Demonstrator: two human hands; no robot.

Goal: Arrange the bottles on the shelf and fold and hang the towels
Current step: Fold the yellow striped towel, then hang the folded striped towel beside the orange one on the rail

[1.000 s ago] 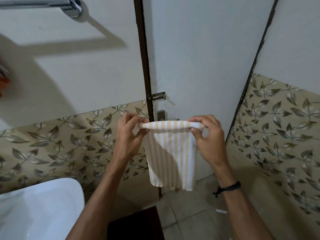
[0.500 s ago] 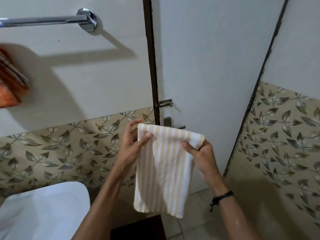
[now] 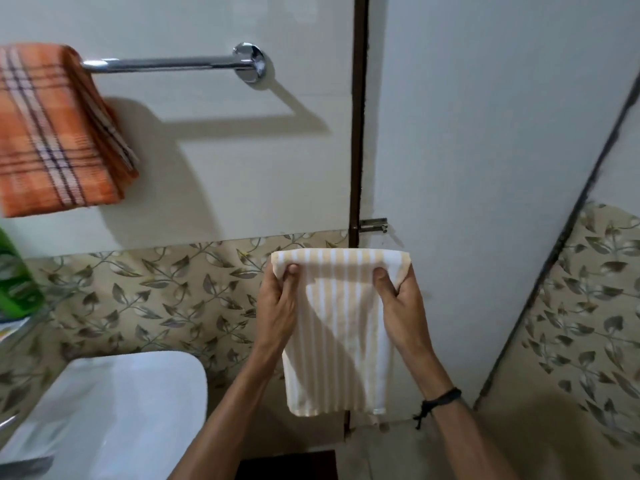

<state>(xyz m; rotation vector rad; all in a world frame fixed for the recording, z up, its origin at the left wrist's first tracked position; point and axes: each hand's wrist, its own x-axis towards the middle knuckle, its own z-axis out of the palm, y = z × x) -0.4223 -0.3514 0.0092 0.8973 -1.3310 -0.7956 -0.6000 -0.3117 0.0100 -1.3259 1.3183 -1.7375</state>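
Both hands pinch the folded top edge of a cream-and-white striped cloth towel [image 3: 341, 327]: the left hand [image 3: 278, 306] closed on its left corner, the right hand [image 3: 401, 299] on its right corner, thumbs in front. It hangs below the chrome wall rail [image 3: 166, 63], where an orange plaid towel [image 3: 52, 133] drapes at the left end.

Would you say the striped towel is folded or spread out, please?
Folded: the striped towel hangs doubled from a rounded top fold, pinched by left hand and right hand.

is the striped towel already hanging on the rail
No, the striped towel is held up by the left hand and right hand, below the rail, where only the orange towel hangs.
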